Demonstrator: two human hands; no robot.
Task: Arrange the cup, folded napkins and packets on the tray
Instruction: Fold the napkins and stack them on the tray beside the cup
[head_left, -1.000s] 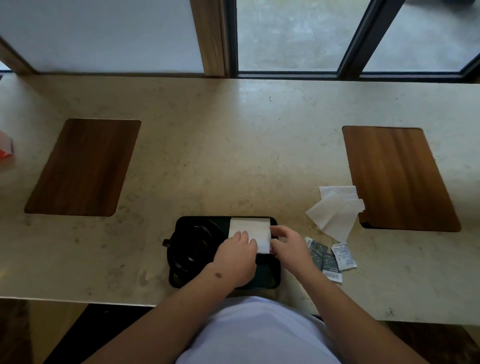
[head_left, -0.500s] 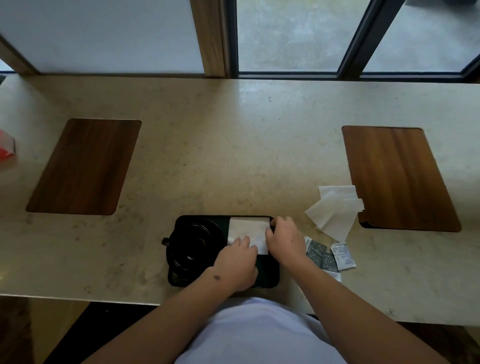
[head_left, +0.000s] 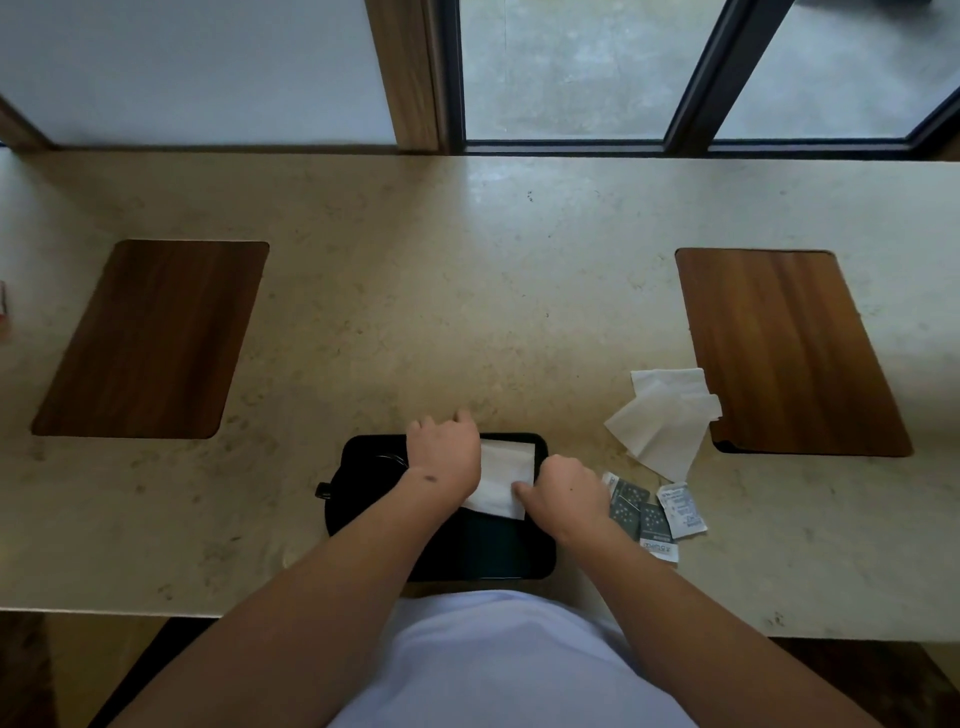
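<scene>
A black tray (head_left: 493, 545) sits at the counter's near edge, directly in front of me. A black cup (head_left: 363, 483) stands on its left half, its handle pointing left. A folded white napkin (head_left: 506, 473) lies askew on the right half. My left hand (head_left: 444, 452) hovers knuckles-up over the tray's far rim, covering the napkin's left end and part of the cup; its fingertips are hidden. My right hand (head_left: 563, 493) has curled fingers that pinch the napkin's near right corner. Several small packets (head_left: 649, 512) lie on the counter just right of the tray.
Loose unfolded napkins (head_left: 665, 421) lie beyond the packets, touching the right wooden inlay (head_left: 784, 348). A second wooden inlay (head_left: 150, 338) is at the left. A red object (head_left: 2, 312) shows at the left edge. A window frame (head_left: 571, 148) borders the counter's far side.
My left hand moved from the napkin's near side up to the tray's far rim. My right hand dropped from the napkin's far right edge to its near right corner. The napkin now lies skewed.
</scene>
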